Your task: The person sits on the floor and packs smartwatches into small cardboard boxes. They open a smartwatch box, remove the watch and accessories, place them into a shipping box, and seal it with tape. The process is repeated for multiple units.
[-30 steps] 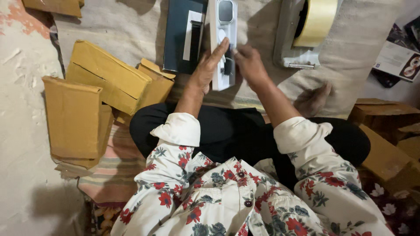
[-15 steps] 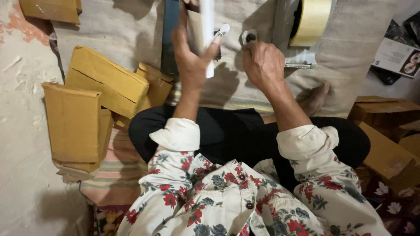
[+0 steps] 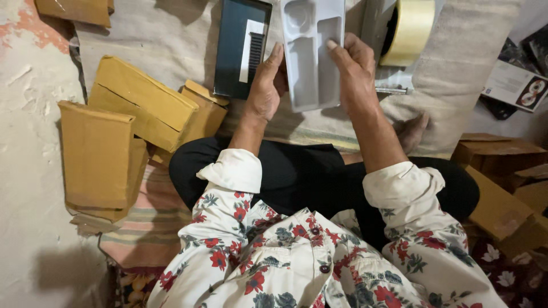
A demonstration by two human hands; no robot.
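The person sits cross-legged, and both hands are up at twelve o'clock holding a pale grey moulded plastic tray insert point(image 3: 313, 54) with empty recesses. The left hand point(image 3: 264, 91) grips its left long edge, fingers curled closed around the rim, thumb hidden behind. The right hand point(image 3: 357, 71) clamps the right long edge, fingers wrapped over the side and the thumb pressed flat on the tray's face. The tray stands lengthwise away from the body, its top end running out of sight at the upper edge.

Just beside the left hand, at eleven o'clock, lies a dark rectangular box lid point(image 3: 241, 48) on the grey woven cloth point(image 3: 148, 40); its right edge sits close against the tray. At one o'clock a roll of yellowish packing tape point(image 3: 411, 28) stands on a dispenser, near the right hand but apart from it.

From nine to ten o'clock, brown cardboard boxes point(image 3: 114, 131) are piled, some tilted against one another, crowding the left knee. More brown cartons point(image 3: 502, 188) hem in the right side at three o'clock. The freest room is the strip of cloth straight ahead, under the raised hands.
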